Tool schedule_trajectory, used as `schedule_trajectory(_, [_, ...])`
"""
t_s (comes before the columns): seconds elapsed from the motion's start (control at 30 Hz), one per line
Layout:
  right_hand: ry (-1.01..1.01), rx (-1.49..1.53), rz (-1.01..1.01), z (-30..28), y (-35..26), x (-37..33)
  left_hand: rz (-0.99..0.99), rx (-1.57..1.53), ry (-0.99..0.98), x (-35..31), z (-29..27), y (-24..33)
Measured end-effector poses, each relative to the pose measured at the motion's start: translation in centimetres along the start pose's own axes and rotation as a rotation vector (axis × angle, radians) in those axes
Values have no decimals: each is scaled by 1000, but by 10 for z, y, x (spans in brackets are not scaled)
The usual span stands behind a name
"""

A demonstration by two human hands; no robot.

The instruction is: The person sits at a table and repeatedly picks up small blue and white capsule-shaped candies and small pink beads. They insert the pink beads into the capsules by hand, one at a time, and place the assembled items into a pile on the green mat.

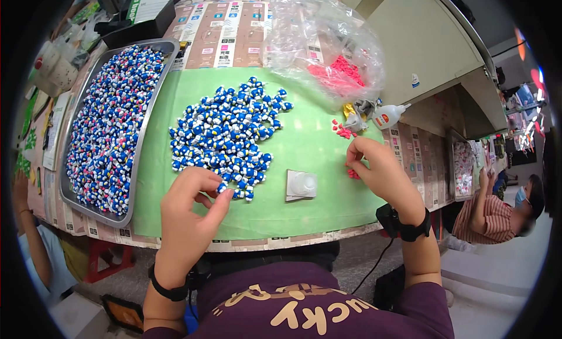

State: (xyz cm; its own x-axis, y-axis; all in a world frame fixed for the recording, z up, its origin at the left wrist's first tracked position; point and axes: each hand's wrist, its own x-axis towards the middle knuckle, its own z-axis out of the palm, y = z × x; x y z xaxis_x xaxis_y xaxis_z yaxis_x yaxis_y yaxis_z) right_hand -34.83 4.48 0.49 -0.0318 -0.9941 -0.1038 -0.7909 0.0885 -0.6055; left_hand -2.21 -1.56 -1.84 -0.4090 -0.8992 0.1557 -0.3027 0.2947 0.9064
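Note:
My left hand (pixel 192 201) is at the near edge of a pile of small blue-and-white plastic figures (pixel 219 134). Its thumb and forefinger close on one small blue-and-white figure (pixel 222 187). My right hand (pixel 377 166) is at the right side of the green mat, fingers pinched together just above a few small pinkish-red pieces (pixel 353 174). Whatever those fingertips hold is too small or hidden to make out. Between my hands sits a small clear round cup (pixel 304 184) on a white square piece. More red pieces (pixel 342 130) lie beyond my right hand.
At left stands a metal tray (pixel 136 181) full of similar figures, some with red parts. A clear plastic bag (pixel 293 40) with red pieces lies at the back. A white squeeze bottle (pixel 389 115) rests by crumpled foil. Other people sit at both sides.

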Motion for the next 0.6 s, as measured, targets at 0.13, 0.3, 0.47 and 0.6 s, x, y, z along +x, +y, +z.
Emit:
schedule_trajectory(0.13, [16, -112, -74, 9, 3, 3, -215, -582, -44, 3, -13, 14])
schedule_trajectory(0.3, [-11, -146, -54, 8, -2, 2, -365, -985, -137, 5, -16, 14])
schedule_trajectory(0.47, [106, 45, -200, 4, -39, -4, -355, -992, -213, 3, -14, 9])
schedule_trajectory(0.6, [73, 316, -434, 13, -100, -11, -304, -955, -369, 4, 4, 20])
